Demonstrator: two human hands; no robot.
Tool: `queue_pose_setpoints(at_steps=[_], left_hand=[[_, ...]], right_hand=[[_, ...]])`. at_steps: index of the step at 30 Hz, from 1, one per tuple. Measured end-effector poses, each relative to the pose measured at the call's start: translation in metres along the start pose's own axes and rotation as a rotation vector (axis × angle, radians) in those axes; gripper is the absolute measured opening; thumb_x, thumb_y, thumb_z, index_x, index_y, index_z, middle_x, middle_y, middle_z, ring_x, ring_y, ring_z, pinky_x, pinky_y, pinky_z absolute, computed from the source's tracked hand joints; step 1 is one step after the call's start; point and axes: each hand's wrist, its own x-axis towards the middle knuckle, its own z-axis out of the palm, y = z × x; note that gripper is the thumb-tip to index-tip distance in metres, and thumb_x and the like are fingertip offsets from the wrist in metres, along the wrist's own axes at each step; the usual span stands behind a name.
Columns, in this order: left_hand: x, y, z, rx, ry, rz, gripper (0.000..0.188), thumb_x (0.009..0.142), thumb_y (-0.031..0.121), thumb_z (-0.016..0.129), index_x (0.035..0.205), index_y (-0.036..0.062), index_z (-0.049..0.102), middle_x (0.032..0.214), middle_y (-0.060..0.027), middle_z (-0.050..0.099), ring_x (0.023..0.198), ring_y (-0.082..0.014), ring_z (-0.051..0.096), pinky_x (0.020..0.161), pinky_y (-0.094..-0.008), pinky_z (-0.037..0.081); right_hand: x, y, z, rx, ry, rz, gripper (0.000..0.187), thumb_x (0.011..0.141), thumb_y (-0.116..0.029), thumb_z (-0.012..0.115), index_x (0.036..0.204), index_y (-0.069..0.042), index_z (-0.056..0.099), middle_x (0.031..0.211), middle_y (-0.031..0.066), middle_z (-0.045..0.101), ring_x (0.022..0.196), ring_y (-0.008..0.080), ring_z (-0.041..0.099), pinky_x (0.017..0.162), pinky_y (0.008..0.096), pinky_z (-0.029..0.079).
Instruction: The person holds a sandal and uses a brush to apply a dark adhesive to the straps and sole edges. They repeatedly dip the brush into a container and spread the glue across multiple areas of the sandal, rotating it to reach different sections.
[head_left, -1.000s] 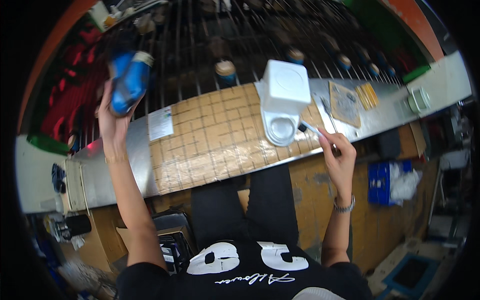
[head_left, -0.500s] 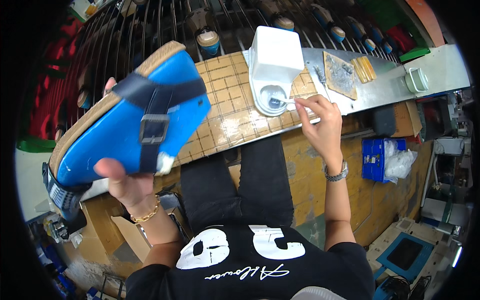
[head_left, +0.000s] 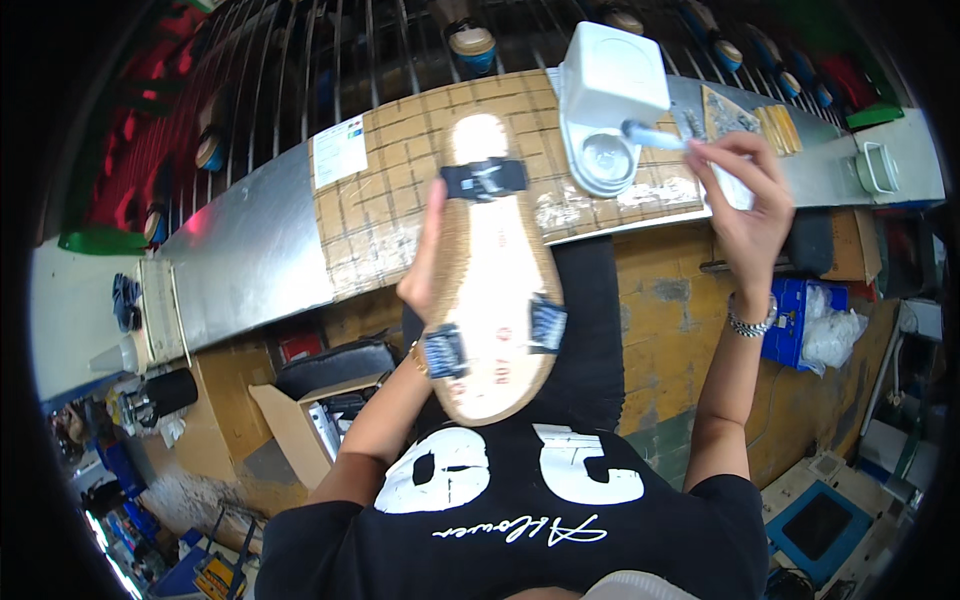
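My left hand (head_left: 425,265) grips a strapped sandal (head_left: 500,260) on a shoe form. Its pale underside faces up, with a tan edge around it and dark strap ends folded onto it. The blue form seen earlier is now hidden beneath. Between the pinched fingers of my right hand (head_left: 750,195) is a small brush (head_left: 660,138) with a whitish handle. The brush tip, blurred by motion, hovers just above the round cup of a white dispenser (head_left: 615,75). Clear-looking liquid seems to lie in that cup.
A tape-gridded cardboard sheet (head_left: 380,215) covers part of the metal bench (head_left: 250,235). Behind it runs a rack of rods (head_left: 370,60) carrying more shoes. Yellowish sticks (head_left: 778,130) and a pale green holder (head_left: 876,168) lie right. A blue crate (head_left: 787,315) stands below.
My left hand has brought the sandal rightward to the middle and turned its underside up. My right hand has lifted the brush out of the dispenser cup. The whole view has shifted.
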Motion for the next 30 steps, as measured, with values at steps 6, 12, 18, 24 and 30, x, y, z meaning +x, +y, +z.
queue_pose_setpoints(at_steps=[6,12,18,24,30], left_hand=[[0.009,-0.015,0.017,0.113,0.061,0.331,0.079,0.085,0.004,0.077,0.153,0.0014,0.037,0.133,-0.026,0.061,0.109,-0.0264,0.07,0.092,-0.031,0.059],[0.021,0.016,0.001,0.158,0.033,0.519,0.087,0.079,0.001,0.08,0.151,-0.001,0.033,0.15,-0.0298,0.039,0.128,-0.0335,0.054,0.105,-0.0359,0.047],[0.031,0.025,0.002,0.222,0.147,0.68,0.055,0.083,0.002,0.073,0.135,-0.0065,0.055,0.135,-0.0375,0.054,0.106,-0.0378,0.071,0.079,-0.0299,0.06],[0.027,0.039,-0.015,0.156,0.0,0.616,0.059,0.083,-0.005,0.07,0.139,-0.0034,0.052,0.141,-0.0403,0.046,0.113,-0.0411,0.068,0.086,-0.0349,0.059],[0.03,0.04,-0.016,0.133,0.015,0.634,0.059,0.082,-0.008,0.071,0.139,-0.0032,0.053,0.143,-0.0392,0.045,0.116,-0.0418,0.066,0.087,-0.0369,0.059]], right_hand=[[0.003,-0.066,-0.001,0.157,0.081,-0.072,0.027,0.076,0.002,0.082,0.1,-0.01,0.081,0.091,0.0045,0.066,0.077,0.0117,0.06,0.064,0.0224,0.047],[0.001,-0.089,0.003,0.286,-0.076,0.01,0.026,0.072,0.004,0.08,0.096,-0.008,0.081,0.081,0.0041,0.063,0.073,0.0117,0.058,0.063,0.023,0.043],[0.021,-0.084,0.004,0.189,0.03,-0.075,0.022,0.077,0.007,0.076,0.096,-0.002,0.079,0.086,0.0057,0.063,0.08,0.0137,0.057,0.072,0.0241,0.043],[0.03,-0.08,-0.005,0.186,0.048,-0.264,0.026,0.074,0.009,0.078,0.098,0.0,0.078,0.094,0.0093,0.063,0.084,0.0166,0.057,0.075,0.0261,0.044],[0.031,-0.079,-0.014,0.199,-0.058,-0.264,0.028,0.071,0.009,0.078,0.098,0.0,0.078,0.095,0.0114,0.062,0.085,0.0172,0.058,0.073,0.0258,0.044]])
